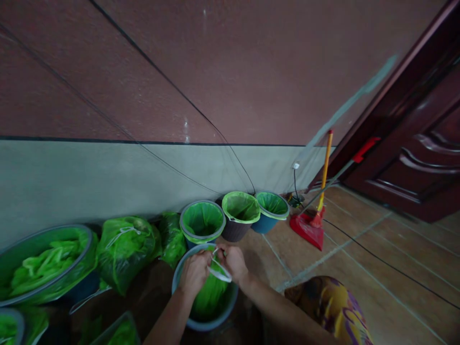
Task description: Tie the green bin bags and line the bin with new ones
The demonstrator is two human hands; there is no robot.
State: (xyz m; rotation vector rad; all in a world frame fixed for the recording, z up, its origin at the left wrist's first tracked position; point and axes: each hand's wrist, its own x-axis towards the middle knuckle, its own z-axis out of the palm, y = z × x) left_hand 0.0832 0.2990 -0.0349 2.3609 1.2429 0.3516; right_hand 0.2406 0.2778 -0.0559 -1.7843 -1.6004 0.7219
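Observation:
Both hands meet above a blue-grey bucket point(206, 327) that holds something bright green point(210, 297). My left hand point(195, 270) is closed, pinching a white cord point(221, 275) near the bucket's far rim. Close beside it, my right hand point(234, 263) grips the same cord, which hangs in a loop below the fingers. What lies directly under the fingers is partly covered by them. To the left, a full green bag point(125, 254) is tied at the top with a similar white string.
Along the wall stand three bins point(203, 238) with green liners. A large tub point(88, 242) of green material sits at far left. On the tiles at right are a red dustpan point(307, 231) with a yellow handle and a black cable point(381, 268). Patterned fabric point(334, 306) shows below.

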